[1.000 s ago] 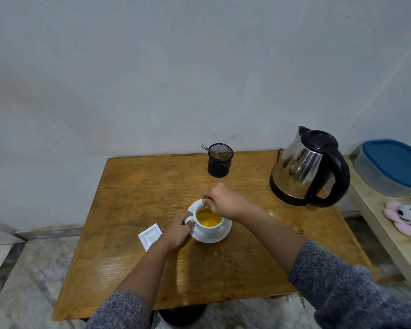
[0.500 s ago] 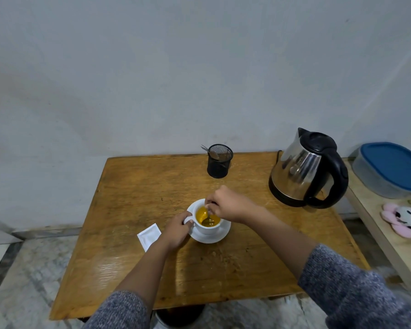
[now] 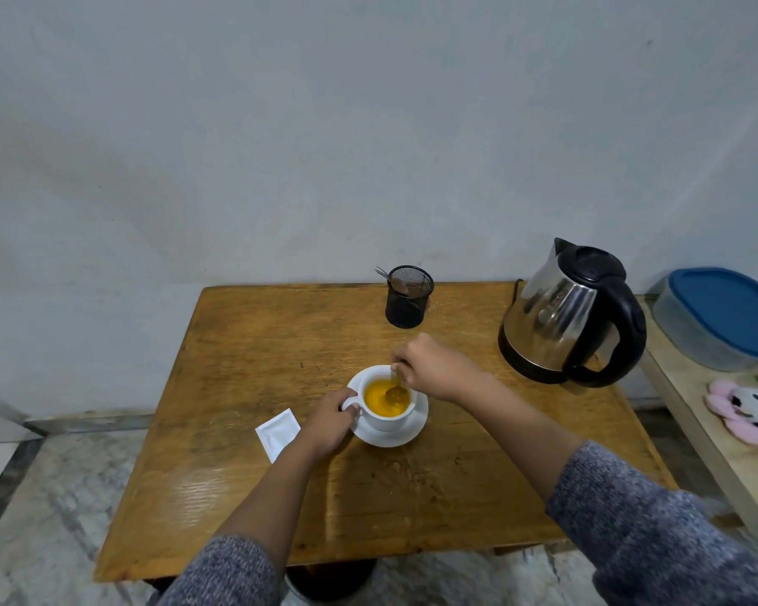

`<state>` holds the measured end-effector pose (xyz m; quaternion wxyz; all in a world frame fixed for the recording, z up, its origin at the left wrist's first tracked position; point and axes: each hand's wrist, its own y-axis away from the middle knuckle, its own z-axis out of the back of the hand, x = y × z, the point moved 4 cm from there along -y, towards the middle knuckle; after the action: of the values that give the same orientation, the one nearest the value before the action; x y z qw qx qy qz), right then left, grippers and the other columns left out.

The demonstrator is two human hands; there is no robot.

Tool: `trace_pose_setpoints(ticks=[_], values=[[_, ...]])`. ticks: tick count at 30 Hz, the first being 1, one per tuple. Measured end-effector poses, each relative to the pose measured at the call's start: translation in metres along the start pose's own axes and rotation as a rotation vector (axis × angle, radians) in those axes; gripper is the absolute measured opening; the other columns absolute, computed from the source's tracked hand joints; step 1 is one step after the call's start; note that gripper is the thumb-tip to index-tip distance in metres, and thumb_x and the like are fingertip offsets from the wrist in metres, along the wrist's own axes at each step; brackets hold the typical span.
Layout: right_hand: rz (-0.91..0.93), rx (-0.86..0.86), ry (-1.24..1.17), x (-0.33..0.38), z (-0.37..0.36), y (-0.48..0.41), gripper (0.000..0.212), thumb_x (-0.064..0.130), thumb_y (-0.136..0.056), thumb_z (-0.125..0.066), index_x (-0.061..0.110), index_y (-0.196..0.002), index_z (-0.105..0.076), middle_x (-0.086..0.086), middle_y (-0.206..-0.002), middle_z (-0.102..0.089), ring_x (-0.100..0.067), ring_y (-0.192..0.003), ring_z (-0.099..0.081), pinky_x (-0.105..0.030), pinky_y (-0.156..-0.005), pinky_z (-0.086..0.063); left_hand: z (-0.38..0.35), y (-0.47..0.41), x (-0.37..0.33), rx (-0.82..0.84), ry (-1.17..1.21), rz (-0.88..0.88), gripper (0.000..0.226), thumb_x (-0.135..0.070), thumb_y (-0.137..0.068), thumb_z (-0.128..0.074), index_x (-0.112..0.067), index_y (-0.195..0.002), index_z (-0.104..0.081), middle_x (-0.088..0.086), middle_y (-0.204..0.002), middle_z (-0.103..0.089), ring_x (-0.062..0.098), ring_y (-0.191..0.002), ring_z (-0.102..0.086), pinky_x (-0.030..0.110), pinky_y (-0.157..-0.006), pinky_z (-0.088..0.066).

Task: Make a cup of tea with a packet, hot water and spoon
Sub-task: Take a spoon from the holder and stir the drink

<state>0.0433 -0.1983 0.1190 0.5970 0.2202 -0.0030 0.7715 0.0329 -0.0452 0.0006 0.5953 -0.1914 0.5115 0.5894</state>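
A white cup [image 3: 386, 419] full of yellow-orange tea stands on a white saucer [image 3: 405, 433] in the middle of the wooden table [image 3: 246, 496]. My left hand [image 3: 329, 419] grips the cup's handle on its left side. Just above the cup's far rim, my right hand [image 3: 434, 365] pinches a spoon [image 3: 395, 392] whose bowl dips into the tea. A white packet [image 3: 279, 433] lies flat on the table left of my left hand. The steel kettle [image 3: 561, 317] with a black handle stands at the back right.
A black mesh holder [image 3: 408, 299] with spoons in it stands at the table's back edge. A side bench on the right carries a blue-lidded container [image 3: 727, 317] and a pink plush toy [image 3: 747, 408]. A bare wall runs behind the table.
My right hand has shifted slightly right and back over the cup, moving the spoon through the tea. The left hand stays on the handle.
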Motion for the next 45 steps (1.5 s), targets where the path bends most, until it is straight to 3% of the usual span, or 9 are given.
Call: trace_pose_setpoints(ticks=[4,11,18,26,30,38,45], values=[[-0.001,0.019,-0.088,0.000,-0.002,0.004,0.022,0.015,-0.094,-0.049,0.006,-0.099,-0.069,-0.013,-0.097,-0.069,-0.022,-0.079,-0.059,-0.037,-0.071,-0.051,0.000,0.000,0.000,-0.003,0.001,-0.002,0.018,-0.021,-0.092,-0.046,-0.023,-0.102,-0.060,0.007,-0.113,-0.062,0.022,-0.100,-0.054,0.034,-0.084,-0.042],[0.023,0.015,-0.132,0.015,-0.007,-0.005,0.024,0.015,-0.095,-0.048,0.005,-0.095,-0.069,-0.015,-0.092,-0.070,-0.027,-0.083,-0.064,-0.041,-0.074,-0.055,0.000,0.002,-0.007,-0.004,-0.009,-0.031,0.016,-0.016,-0.092,-0.045,-0.022,-0.095,-0.059,0.004,-0.099,-0.058,0.020,-0.090,-0.051,0.031,-0.076,-0.037],[0.012,-0.039,-0.015,0.004,0.001,-0.007,0.023,0.016,-0.096,-0.046,0.005,-0.101,-0.066,-0.015,-0.098,-0.066,-0.020,-0.075,-0.052,-0.025,-0.055,-0.035,0.004,0.003,-0.008,0.000,-0.085,-0.050,0.023,-0.017,-0.092,-0.048,-0.013,-0.109,-0.062,0.005,-0.108,-0.059,0.019,-0.096,-0.051,0.030,-0.081,-0.037],[0.049,0.015,-0.050,0.006,-0.009,0.001,0.023,0.018,-0.095,-0.047,0.008,-0.098,-0.068,-0.012,-0.094,-0.068,-0.023,-0.082,-0.062,-0.042,-0.075,-0.055,0.007,0.005,-0.009,-0.016,-0.067,-0.039,0.025,-0.016,-0.092,-0.049,-0.012,-0.112,-0.063,0.003,-0.111,-0.058,0.018,-0.099,-0.050,0.029,-0.083,-0.037],[0.085,0.002,-0.004,0.012,-0.011,0.003,0.023,0.018,-0.096,-0.045,0.008,-0.101,-0.065,-0.012,-0.099,-0.066,-0.025,-0.086,-0.061,-0.041,-0.074,-0.053,0.007,0.007,-0.013,-0.019,-0.049,-0.076,0.018,-0.014,-0.092,-0.048,-0.017,-0.100,-0.065,0.002,-0.102,-0.059,0.018,-0.094,-0.052,0.029,-0.077,-0.037],[0.233,-0.133,0.008,0.005,0.014,0.018,0.015,0.021,-0.095,-0.047,0.012,-0.097,-0.059,-0.005,-0.099,-0.063,-0.016,-0.084,-0.054,-0.036,-0.073,-0.052,0.006,0.008,-0.011,-0.040,-0.124,-0.091,0.023,-0.018,-0.092,-0.049,-0.015,-0.106,-0.067,0.010,-0.113,-0.065,0.021,-0.097,-0.054,0.031,-0.081,-0.039],[0.365,-0.132,0.098,0.004,0.026,0.034,0.017,0.022,-0.096,-0.047,0.010,-0.100,-0.060,-0.004,-0.101,-0.062,-0.018,-0.086,-0.057,-0.034,-0.070,-0.052,0.005,0.009,-0.015,-0.093,-0.137,-0.091,0.027,-0.013,-0.091,-0.050,-0.012,-0.113,-0.065,0.011,-0.122,-0.062,0.017,-0.099,-0.050,0.030,-0.084,-0.038]])
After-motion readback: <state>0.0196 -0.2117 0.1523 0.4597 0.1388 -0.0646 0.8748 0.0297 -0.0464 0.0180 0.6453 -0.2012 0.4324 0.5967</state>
